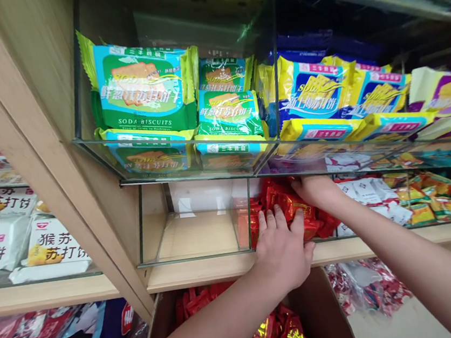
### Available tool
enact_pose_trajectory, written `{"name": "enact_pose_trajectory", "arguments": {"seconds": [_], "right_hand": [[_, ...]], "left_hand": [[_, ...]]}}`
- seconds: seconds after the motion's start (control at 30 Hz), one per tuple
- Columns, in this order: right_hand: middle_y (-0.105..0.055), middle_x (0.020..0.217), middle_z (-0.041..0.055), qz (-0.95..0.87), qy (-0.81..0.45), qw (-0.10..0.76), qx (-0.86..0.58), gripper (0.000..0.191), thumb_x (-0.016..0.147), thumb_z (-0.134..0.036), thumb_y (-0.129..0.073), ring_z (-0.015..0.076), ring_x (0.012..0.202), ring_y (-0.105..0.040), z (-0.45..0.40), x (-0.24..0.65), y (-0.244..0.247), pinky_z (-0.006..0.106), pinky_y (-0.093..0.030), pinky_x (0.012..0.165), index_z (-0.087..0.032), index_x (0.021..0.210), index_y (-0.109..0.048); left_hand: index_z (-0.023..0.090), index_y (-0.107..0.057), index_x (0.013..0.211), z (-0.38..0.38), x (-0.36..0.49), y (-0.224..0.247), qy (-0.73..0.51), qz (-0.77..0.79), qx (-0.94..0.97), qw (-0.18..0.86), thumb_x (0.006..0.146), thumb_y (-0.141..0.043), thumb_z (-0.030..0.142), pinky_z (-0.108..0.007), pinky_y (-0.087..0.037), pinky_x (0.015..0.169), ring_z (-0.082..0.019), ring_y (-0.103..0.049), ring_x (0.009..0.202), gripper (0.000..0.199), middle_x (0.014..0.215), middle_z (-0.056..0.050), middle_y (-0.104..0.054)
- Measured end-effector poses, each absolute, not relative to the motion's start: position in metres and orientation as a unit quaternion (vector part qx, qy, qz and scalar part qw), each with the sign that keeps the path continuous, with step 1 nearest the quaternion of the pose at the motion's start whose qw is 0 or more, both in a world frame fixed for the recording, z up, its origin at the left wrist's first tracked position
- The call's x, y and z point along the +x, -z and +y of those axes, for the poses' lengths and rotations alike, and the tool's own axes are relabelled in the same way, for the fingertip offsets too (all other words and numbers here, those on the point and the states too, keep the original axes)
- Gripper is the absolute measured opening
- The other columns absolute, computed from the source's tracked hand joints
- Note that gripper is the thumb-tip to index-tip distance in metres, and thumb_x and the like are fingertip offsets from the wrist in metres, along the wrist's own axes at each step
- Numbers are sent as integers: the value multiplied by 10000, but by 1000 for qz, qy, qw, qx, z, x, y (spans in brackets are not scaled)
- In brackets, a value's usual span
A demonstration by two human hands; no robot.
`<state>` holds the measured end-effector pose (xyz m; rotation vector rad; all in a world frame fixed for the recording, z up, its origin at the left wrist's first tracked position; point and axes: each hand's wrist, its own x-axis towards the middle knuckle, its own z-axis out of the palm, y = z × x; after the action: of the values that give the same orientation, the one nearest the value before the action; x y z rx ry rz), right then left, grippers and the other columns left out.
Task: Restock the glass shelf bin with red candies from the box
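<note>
Red packets with gold print fill a glass compartment on the lower shelf. My left hand lies against the front of these packets, palm toward them, its fingers stretched out and somewhat apart. Just behind it and to the right, my right hand reaches into the same compartment from above. Its fingers are mostly hidden among the packets, so I cannot tell whether they hold any. Below my left forearm, a cardboard box holds more red packets of the same look.
A bare glass compartment adjoins on the left. To the right are white packets and orange-green packets. Soda biscuits stand on the glass shelf above, whose front edge overhangs my hands. A wooden post rises at left.
</note>
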<state>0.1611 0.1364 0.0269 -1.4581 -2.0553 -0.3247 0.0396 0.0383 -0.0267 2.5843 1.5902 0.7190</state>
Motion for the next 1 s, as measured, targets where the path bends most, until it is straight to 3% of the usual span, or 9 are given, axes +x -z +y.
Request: {"name": "enact_pose_trajectory", "arguments": {"seconds": [0.1, 0.17, 0.23, 0.33, 0.43, 0.67, 0.83, 1.0], "right_hand": [[-621, 916, 159, -769, 146, 308, -541, 319, 760, -174, -354, 295, 885, -582, 98, 170, -19, 450, -459, 769, -117, 1008, -547], [-603, 1019, 136, -761, 195, 374, -493, 326, 769, -160, -380, 269, 993, -543, 67, 179, -10, 429, -420, 866, -144, 1061, -524], [-615, 1005, 97, -724, 199, 450, -484, 307, 744, -149, -428, 251, 977, -548, 40, 189, 2, 402, -413, 878, -184, 1022, -551], [-650, 823, 48, -627, -13, 538, -563, 250, 719, -180, -417, 228, 766, -596, 18, 198, 28, 339, -475, 669, -210, 884, -602], [-660, 738, 33, -539, -216, 582, -569, 270, 711, -226, -394, 210, 643, -587, 19, 189, 51, 298, -451, 539, -182, 860, -614], [-684, 752, 36, -581, -150, 489, -632, 290, 776, -467, -443, 217, 673, -623, 26, 153, 43, 303, -453, 634, -211, 820, -571], [-667, 780, 30, -598, -127, 459, -645, 238, 801, -456, -418, 221, 702, -624, 24, 148, 36, 311, -437, 618, -234, 820, -504], [-621, 796, 48, -581, -112, 478, -649, 209, 806, -425, -427, 220, 741, -582, 27, 145, 41, 325, -421, 653, -224, 781, -480]], "left_hand": [[183, -346, 1306, 36, 37, 28, -244, 502, 829, 34, 826, -429, 420, -520, -244, 1018, -361, -347, 1235, 542, 1359, -200, -367], [188, -380, 1279, 35, 35, 28, -256, 492, 830, 61, 832, -419, 414, -522, -248, 1018, -367, -308, 1256, 502, 1365, -194, -361], [191, -392, 1261, 40, 33, 25, -281, 486, 821, 101, 849, -391, 369, -494, -274, 1019, -332, -310, 1264, 449, 1351, -173, -390], [157, -336, 1284, 59, 32, 15, -362, 508, 768, 146, 855, -344, 220, -388, -321, 1018, -233, -381, 1228, 434, 1316, -142, -438], [128, -378, 1258, 84, 37, 2, -398, 573, 697, 168, 808, -378, 123, -322, -334, 997, -215, -420, 1192, 451, 1287, -139, -468], [208, -559, 1068, 105, 43, 0, -363, 640, 651, 188, 757, -486, 170, -370, -455, 773, -276, -590, 951, 321, 981, -97, -662], [172, -626, 904, 115, 48, 3, -375, 631, 653, 187, 753, -468, 109, -276, -460, 737, -202, -623, 845, 227, 926, -89, -674], [172, -591, 954, 124, 52, 3, -393, 627, 652, 164, 723, -469, 65, -264, -450, 698, -192, -616, 800, 281, 901, -83, -667]]}}
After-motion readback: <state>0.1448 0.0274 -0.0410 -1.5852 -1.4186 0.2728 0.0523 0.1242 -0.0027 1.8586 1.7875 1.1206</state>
